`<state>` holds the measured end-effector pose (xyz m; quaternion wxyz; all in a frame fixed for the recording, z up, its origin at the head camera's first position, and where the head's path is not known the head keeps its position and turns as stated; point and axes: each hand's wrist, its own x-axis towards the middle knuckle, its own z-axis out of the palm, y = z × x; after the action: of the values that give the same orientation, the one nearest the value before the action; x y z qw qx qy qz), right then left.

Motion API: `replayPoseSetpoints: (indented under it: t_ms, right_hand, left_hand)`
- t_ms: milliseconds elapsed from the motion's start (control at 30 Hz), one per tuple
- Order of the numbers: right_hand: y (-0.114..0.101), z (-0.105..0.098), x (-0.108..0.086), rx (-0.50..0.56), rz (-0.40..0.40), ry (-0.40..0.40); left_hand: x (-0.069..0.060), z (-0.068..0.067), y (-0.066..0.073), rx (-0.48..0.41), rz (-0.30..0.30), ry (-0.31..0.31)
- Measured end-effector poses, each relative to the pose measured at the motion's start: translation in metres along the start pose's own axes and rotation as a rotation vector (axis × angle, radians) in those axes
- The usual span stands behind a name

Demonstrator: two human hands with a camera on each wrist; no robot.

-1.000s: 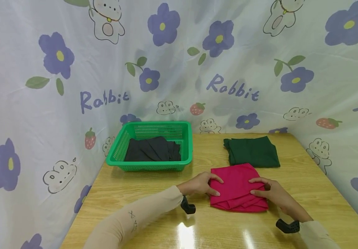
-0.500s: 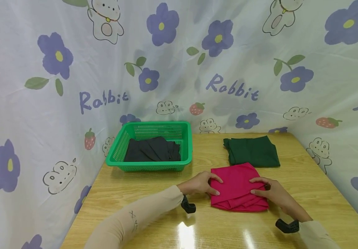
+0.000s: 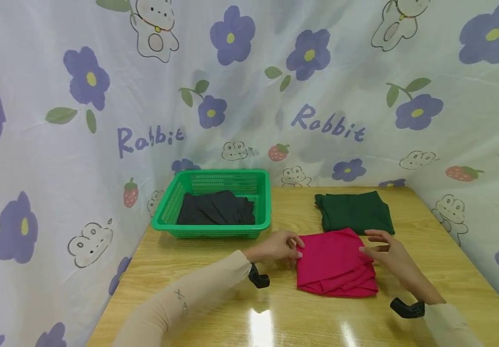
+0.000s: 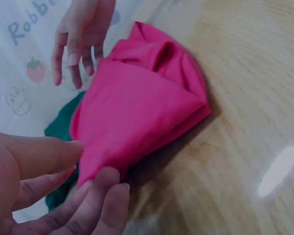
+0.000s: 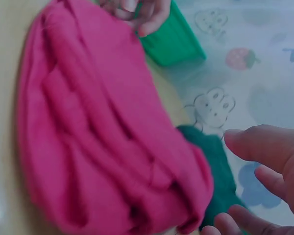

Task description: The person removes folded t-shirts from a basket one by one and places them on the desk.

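A folded pink cloth (image 3: pixel 332 262) lies on the table, its layered edges toward the front. My left hand (image 3: pixel 277 246) is at the cloth's left edge, fingers bent around the edge; in the left wrist view the hand (image 4: pixel 63 186) has thumb and fingers apart beside the cloth (image 4: pixel 132 103). Over the right edge is my right hand (image 3: pixel 394 260), its fingers relaxed and apart. The right wrist view has that hand (image 5: pixel 269 181) beside the cloth (image 5: pixel 98 122) with a gap between them.
Behind the pink cloth lies a folded dark green cloth (image 3: pixel 355 212). A green basket (image 3: pixel 210 228) at the back left holds dark grey cloth (image 3: pixel 216 208). A patterned curtain (image 3: pixel 249 96) hangs behind the wooden table (image 3: pixel 206 289).
Both hands have come off the top of the pink cloth, the left toward the left edge, the right up and to the right. The view has shifted slightly.
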<state>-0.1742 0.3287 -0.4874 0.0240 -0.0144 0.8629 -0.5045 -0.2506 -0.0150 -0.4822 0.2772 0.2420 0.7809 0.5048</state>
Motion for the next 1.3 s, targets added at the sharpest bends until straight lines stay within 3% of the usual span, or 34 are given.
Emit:
replayPoseSetpoints:
  t_ms: [333,433,667,933,1300]
  right_hand:
    - [-0.037,0.008,0.016,-0.033,-0.107,-0.014]
    - [-0.048,0.013,0.022,-0.027,-0.143,-0.034]
    - [-0.069,0.033,0.039,0.022,-0.190,-0.103]
    - [-0.094,0.058,0.060,0.074,-0.228,-0.144]
    - [-0.131,0.085,0.075,0.096,-0.256,-0.211]
  left_hand:
    - [-0.020,-0.030,0.028,-0.069,0.047,-0.075]
    - [-0.025,-0.044,0.038,-0.077,0.075,-0.050]
    - [-0.035,-0.084,0.049,-0.046,0.116,0.078]
    - [-0.049,-0.123,0.046,0.027,0.115,0.155]
    - [-0.064,-0.161,0.031,0.071,0.070,0.268]
